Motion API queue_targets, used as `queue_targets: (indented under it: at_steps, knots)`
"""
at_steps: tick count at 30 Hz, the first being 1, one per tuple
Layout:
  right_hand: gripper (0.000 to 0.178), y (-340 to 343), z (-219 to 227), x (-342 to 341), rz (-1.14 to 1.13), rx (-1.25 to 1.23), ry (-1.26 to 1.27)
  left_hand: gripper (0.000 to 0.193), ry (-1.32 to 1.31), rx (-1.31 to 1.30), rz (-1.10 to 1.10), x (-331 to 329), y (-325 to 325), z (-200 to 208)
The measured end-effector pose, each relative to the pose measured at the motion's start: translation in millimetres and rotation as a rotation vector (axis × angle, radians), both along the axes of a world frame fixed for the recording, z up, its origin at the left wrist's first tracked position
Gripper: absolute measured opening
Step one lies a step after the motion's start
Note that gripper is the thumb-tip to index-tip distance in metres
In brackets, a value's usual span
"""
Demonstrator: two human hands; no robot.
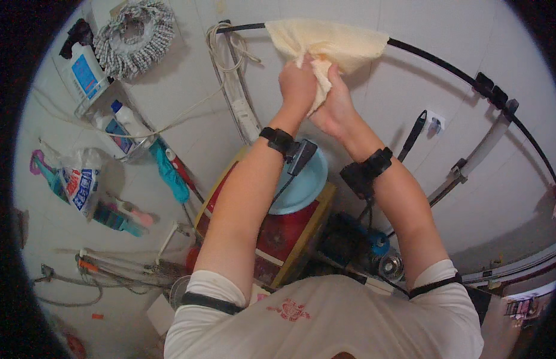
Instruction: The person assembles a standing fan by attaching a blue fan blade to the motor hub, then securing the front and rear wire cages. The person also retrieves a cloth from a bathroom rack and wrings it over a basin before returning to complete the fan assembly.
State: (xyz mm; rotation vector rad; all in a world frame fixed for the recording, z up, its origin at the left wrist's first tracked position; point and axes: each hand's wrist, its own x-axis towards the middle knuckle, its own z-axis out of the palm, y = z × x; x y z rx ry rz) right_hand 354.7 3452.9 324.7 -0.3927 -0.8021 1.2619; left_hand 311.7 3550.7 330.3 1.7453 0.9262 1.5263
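Note:
A pale yellow towel (352, 48) hangs over a thin black rod (433, 57) that runs across the wall. My left hand (297, 87) is closed in a fist around a bunched part of the towel. Beside it, my right hand (334, 107) is closed on the towel's gathered lower part, which shows between the two hands. Both arms reach up, each with a black band at the wrist. Some fingers of both hands are hidden by the cloth and by the hands themselves.
A light blue basin (308, 185) sits on a red, yellow-edged surface (281, 233) below my arms. On the left wall are a grey-and-white mop head (134, 39), bottles (89, 72) on a rack and hanging brushes. Coiled cord (227, 51) loops at the rod's left end.

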Motion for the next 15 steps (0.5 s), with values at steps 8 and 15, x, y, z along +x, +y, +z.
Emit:
queue_targets:
  at_steps: [8,15]
  knots:
    - [0.099,-37.8,1.5,28.4,-0.423,0.008,-0.651,0.060,-0.663,-0.616,-1.399,-42.4,69.0,11.4]
    - [0.096,-0.6,28.9,29.0,0.146,0.059,-0.332,0.042,0.040,-0.497,-1.054,-47.7,24.5,7.0]
